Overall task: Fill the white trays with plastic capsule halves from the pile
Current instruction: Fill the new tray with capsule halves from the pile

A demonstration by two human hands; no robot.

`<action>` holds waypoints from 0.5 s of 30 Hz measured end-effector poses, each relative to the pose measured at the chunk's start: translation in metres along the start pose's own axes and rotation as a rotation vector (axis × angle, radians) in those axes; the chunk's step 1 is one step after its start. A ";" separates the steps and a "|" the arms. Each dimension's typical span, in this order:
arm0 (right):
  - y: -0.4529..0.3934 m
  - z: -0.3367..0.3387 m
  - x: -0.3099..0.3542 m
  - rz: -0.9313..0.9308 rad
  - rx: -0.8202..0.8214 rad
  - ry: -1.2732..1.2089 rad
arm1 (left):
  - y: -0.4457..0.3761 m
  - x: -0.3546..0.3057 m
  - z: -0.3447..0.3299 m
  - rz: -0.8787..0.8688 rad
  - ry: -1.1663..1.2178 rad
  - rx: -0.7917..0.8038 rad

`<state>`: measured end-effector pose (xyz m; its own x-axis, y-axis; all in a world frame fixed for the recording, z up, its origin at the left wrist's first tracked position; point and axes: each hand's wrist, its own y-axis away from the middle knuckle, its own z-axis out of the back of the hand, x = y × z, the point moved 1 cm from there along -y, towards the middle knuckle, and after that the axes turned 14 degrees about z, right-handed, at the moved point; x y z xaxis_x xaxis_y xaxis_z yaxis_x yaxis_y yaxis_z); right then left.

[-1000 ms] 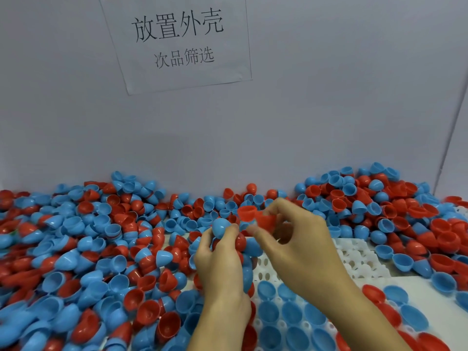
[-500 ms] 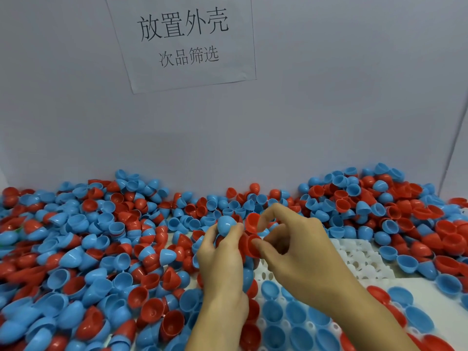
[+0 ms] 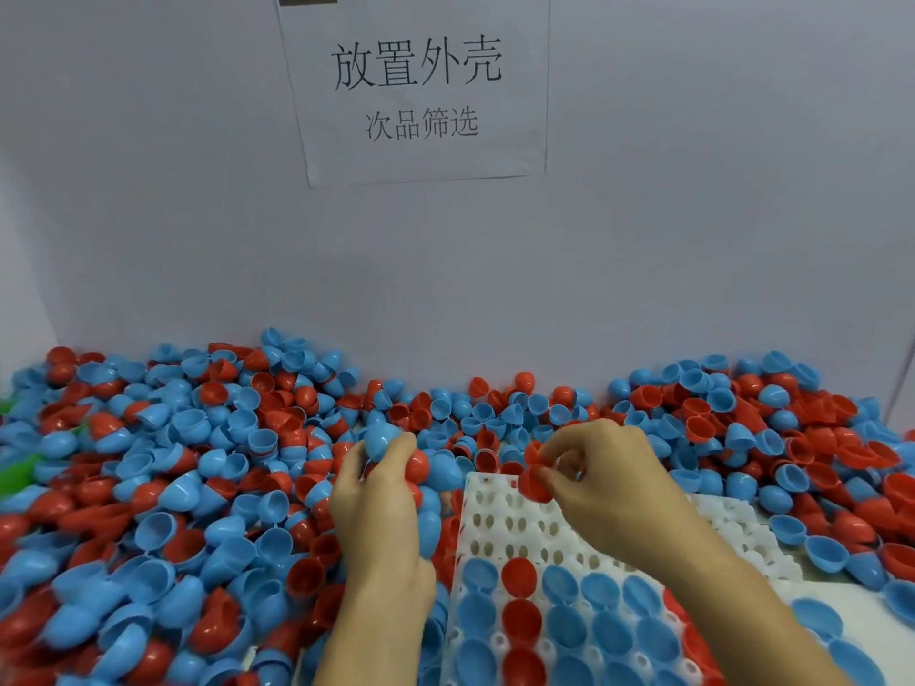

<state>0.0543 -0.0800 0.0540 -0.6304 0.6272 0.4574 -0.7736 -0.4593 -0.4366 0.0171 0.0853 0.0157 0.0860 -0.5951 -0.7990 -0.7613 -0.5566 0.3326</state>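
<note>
A big pile of blue and red capsule halves covers the table from left to right. The white tray lies at the centre right; its near rows hold blue and red halves, its far rows show open holes. My left hand grips several stacked halves, a blue one at its fingertips and red ones below. My right hand pinches a red half above the tray's far left corner.
A grey wall with a printed paper sign rises right behind the pile. More halves are heaped right of the tray. Something green shows at the left edge.
My hands have drawn apart: the right one moved right and down with a red half, away from the stack in the left hand. The camera view tilted upward.
</note>
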 end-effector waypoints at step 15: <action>-0.035 -0.059 0.028 0.077 0.604 0.459 | -0.001 -0.004 0.002 0.042 0.007 0.104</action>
<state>0.0675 -0.0088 0.0364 -0.6967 0.7172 0.0168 -0.7120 -0.6941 0.1063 0.0161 0.0897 0.0177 0.0572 -0.6209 -0.7818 -0.8271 -0.4680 0.3112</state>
